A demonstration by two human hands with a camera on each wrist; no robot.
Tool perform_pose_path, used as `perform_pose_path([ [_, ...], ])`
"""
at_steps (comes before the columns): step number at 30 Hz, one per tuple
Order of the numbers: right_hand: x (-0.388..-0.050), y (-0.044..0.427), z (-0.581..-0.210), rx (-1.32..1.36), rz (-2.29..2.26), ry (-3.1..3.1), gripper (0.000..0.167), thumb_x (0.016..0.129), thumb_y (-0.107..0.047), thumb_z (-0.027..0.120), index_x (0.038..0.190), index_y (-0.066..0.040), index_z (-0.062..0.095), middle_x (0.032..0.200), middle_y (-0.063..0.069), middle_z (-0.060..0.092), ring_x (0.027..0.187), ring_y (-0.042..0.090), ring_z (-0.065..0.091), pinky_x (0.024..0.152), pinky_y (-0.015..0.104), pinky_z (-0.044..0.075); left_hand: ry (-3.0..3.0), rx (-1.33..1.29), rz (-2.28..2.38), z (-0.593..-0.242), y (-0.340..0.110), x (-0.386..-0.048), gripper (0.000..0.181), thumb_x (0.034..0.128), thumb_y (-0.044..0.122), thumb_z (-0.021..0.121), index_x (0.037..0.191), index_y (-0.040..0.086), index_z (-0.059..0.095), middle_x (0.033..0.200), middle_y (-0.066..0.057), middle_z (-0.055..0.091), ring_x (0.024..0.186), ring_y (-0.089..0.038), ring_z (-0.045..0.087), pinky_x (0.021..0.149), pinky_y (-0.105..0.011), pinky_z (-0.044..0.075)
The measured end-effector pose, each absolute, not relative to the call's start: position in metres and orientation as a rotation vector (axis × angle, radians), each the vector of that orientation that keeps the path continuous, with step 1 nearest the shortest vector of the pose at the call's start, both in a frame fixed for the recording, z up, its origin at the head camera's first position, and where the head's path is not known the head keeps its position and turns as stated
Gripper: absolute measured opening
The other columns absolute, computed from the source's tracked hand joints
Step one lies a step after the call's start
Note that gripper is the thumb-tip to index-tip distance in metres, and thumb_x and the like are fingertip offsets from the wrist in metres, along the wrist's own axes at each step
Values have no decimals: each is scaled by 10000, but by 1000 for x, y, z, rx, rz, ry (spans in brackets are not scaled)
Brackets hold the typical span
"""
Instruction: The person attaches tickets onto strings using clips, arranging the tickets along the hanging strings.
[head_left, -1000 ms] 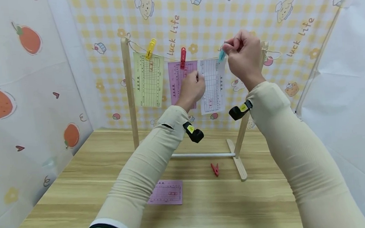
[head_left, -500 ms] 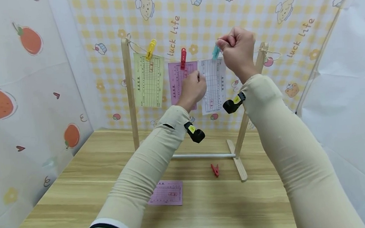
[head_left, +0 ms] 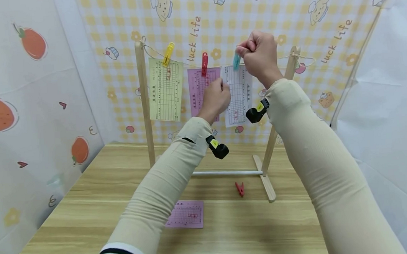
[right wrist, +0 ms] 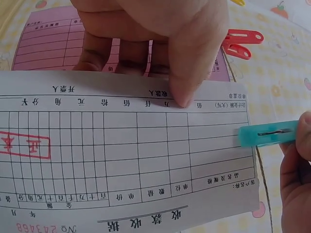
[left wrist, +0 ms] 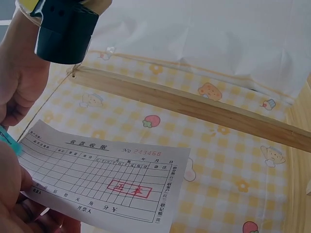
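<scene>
A white printed slip (head_left: 238,98) hangs at the string, its upper edge under the jaws of a teal clothespin (head_left: 236,61). My right hand (head_left: 260,57) pinches the pin's handles between thumb and fingers. My left hand (head_left: 216,99) grips the slip's left edge, thumb on its face and curled fingers behind, as the right wrist view shows the slip (right wrist: 121,160) and teal pin (right wrist: 267,134). Left of it, a pink slip (head_left: 195,93) hangs under a red clothespin (head_left: 204,64), partly hidden by my left hand. Farther left, a yellow clothespin (head_left: 168,54) holds a yellow-green slip (head_left: 166,92).
The wooden frame has a left post (head_left: 145,107), a right post (head_left: 269,150) and a white lower bar (head_left: 226,173). On the table (head_left: 257,231) lie a loose red clothespin (head_left: 239,189) and another pink slip (head_left: 187,215), partly covered by my left forearm.
My right hand has moved left with the teal clothespin, from the white slip's right corner toward the middle of its top edge. The left hand has barely moved.
</scene>
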State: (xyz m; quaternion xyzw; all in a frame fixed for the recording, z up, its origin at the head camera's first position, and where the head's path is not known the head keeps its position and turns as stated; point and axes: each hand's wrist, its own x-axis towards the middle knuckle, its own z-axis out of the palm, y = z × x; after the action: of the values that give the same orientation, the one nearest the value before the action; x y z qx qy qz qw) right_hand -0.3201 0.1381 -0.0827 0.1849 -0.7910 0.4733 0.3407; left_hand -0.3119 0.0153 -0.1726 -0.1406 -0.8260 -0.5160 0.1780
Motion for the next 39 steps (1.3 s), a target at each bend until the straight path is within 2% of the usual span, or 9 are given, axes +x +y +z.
perform_pose_path([
  [10, -319, 140, -83, 443, 1131, -2162, 395, 894, -80, 685, 668, -30, 365, 888, 11, 706, 915, 117, 639, 603, 248, 380, -2335, -400, -1459, -175, 17, -312, 238, 1056, 247, 382, 1081, 82, 550, 951, -57, 591, 806, -170, 569, 629, -260, 450],
  [16, -320, 141, -83, 451, 1135, -2182, 398, 893, -62, 679, 669, -24, 352, 874, -2, 702, 899, 110, 641, 604, 255, 373, -2330, -401, -1479, -175, 18, -312, 229, 1056, 239, 382, 1080, 77, 542, 958, -64, 589, 819, -174, 574, 645, -265, 457],
  [34, -318, 146, -86, 459, 1136, -2266, 369, 894, -76, 688, 697, -26, 380, 1009, 28, 700, 978, 126, 621, 646, 251, 397, -2355, -403, -1445, -177, 16, -316, 245, 1058, 231, 380, 1136, 60, 538, 1022, -79, 612, 838, -178, 600, 665, -279, 475],
  [39, -315, 148, -86, 505, 1113, -2303, 306, 906, -41, 655, 732, -29, 405, 1005, 35, 661, 915, 124, 586, 658, 245, 401, -2359, -390, -1419, -177, 16, -317, 246, 1056, 231, 385, 1137, 62, 544, 1029, -80, 616, 835, -178, 597, 670, -282, 474],
])
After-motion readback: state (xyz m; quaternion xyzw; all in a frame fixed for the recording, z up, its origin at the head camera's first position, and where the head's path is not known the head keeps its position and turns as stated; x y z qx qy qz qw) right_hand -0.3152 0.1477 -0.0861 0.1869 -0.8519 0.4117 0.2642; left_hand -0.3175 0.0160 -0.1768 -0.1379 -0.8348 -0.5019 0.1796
